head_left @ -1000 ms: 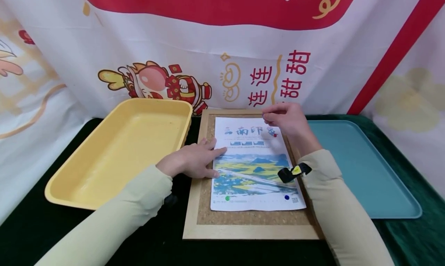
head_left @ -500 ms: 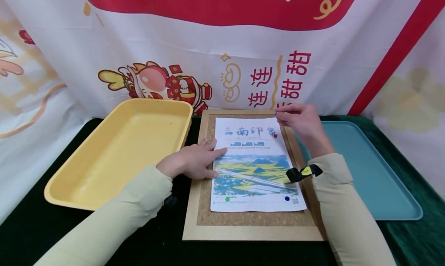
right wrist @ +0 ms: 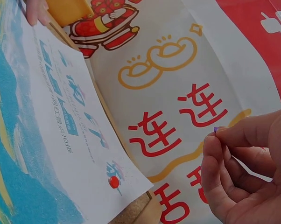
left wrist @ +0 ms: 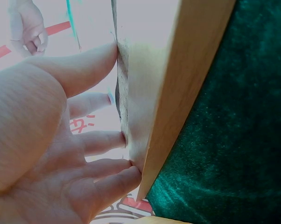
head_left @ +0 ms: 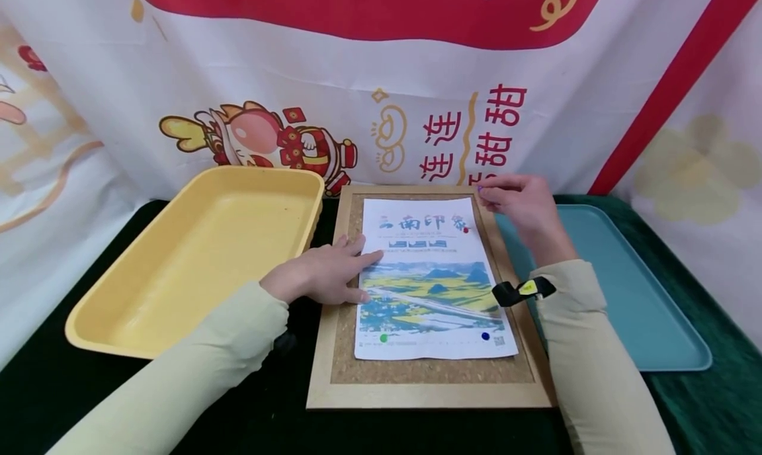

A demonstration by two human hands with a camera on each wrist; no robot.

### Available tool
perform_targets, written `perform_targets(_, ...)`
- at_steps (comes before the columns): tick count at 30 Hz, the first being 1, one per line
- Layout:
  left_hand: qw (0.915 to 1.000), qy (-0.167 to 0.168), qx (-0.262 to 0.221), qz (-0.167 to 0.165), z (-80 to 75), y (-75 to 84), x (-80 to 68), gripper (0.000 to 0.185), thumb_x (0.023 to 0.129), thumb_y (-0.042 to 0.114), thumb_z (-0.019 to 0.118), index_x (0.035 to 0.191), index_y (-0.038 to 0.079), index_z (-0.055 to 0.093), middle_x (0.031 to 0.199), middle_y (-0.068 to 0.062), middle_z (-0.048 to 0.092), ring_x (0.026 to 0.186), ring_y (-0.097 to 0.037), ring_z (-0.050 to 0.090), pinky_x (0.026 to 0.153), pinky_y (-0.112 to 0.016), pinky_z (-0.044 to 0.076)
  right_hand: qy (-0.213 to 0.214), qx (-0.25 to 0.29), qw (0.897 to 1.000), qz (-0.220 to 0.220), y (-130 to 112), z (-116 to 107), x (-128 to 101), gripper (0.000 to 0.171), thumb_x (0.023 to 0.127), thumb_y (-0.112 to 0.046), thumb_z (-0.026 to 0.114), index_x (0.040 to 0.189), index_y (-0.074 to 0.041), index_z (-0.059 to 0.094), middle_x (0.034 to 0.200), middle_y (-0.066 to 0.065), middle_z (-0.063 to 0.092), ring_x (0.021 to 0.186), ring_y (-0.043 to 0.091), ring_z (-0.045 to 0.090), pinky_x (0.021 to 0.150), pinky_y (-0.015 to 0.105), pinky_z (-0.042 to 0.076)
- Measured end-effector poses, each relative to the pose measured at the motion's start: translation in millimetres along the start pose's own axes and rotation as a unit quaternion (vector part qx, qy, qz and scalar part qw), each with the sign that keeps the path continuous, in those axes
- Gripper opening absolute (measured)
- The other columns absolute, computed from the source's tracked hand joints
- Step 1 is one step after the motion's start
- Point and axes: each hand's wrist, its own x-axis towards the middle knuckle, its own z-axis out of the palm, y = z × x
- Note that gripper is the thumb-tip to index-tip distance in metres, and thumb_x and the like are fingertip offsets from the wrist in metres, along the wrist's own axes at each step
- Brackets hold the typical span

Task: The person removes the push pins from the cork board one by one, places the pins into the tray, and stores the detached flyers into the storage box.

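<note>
Head view: the poster (head_left: 430, 280) is pressed flat on the cork board (head_left: 428, 381) by the left hand (head_left: 318, 280), fingers straight, at its nine o'clock edge. A tiny purple pin (right wrist: 215, 129) is pinched between thumb and forefinger of the right hand (head_left: 524, 204), held at the board's one o'clock corner

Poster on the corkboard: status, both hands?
Left hand flat on poster edge. Right hand pinches purple pin above corkboard corner. Red pin, green, blue pins in. Nothing blocking.
</note>
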Motion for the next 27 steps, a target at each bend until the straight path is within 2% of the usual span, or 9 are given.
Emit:
perform_targets(2,1.0000,0.000,0.001,-0.001,0.1,-0.4,0.1,0.079,0.106,0.046,0.062,0.172,0.026,0.022,0.180,-0.016,0.005,0.166,-0.045,0.006,0.131,-0.063,0.019,0.004,-0.005,1.000,0.001,0.0,-1.7,0.3,0.038,0.105,-0.028,0.069,0.137,-0.007,0.072,0.130,0.003,0.065,0.109,0.018,0.065,0.100,0.030,0.058)
perform_targets(6,1.0000,-0.001,0.002,-0.003,-0.2,-0.3,-0.1,0.079,0.106,0.046,0.062,0.172,0.026,0.022,0.180,-0.016,0.005,0.166,-0.044,0.006,0.131,-0.063,0.019,0.007,-0.005,1.000,0.006,1.7,-6.4,1.3,0.042,0.104,-0.032,0.070,0.139,-0.010,0.071,0.127,0.001,0.065,0.108,0.018,0.065,0.102,0.032,0.058)
perform_targets(11,1.0000,-0.001,0.005,-0.001,-0.7,0.6,0.2,0.079,0.107,0.046,0.061,0.172,0.026,0.022,0.180,-0.016,0.004,0.166,-0.044,0.006,0.131,-0.063,0.019,0.013,-0.009,1.000,0.024,4.9,-13.7,2.0,0.045,0.103,-0.036,0.070,0.143,-0.015,0.069,0.137,0.002,0.063,0.114,0.017,0.064,0.106,0.033,0.056)
perform_targets(15,1.0000,-0.003,0.008,-0.001,-1.3,1.4,-0.1,0.079,0.107,0.046,0.061,0.172,0.026,0.021,0.180,-0.016,0.004,0.166,-0.044,0.006,0.131,-0.062,0.019,0.019,-0.019,0.999,0.031,6.8,-18.8,1.2,0.045,0.104,-0.036,0.068,0.145,-0.017,0.067,0.138,0.000,0.062,0.116,0.015,0.063,0.101,0.025,0.056)
perform_targets(22,0.9999,-0.007,0.014,-0.001,-2.6,3.7,-0.4,0.079,0.107,0.046,0.060,0.172,0.025,0.020,0.180,-0.016,0.004,0.166,-0.045,0.006,0.131,-0.062,0.020,0.024,-0.022,0.999,0.036,9.4,-26.3,-0.8,0.048,0.103,-0.038,0.070,0.146,-0.017,0.066,0.131,-0.005,0.065,0.115,0.015,0.062,0.090,0.017,0.056)
perform_targets(27,0.9999,-0.009,0.014,-0.002,-3.0,3.9,-1.2,0.079,0.107,0.046,0.060,0.172,0.025,0.020,0.180,-0.016,0.003,0.166,-0.045,0.006,0.131,-0.062,0.020,0.031,-0.032,0.998,0.041,13.8,-31.3,0.3,0.047,0.104,-0.037,0.068,0.147,-0.018,0.065,0.129,-0.005,0.065,0.115,0.015,0.061,0.093,0.019,0.056)
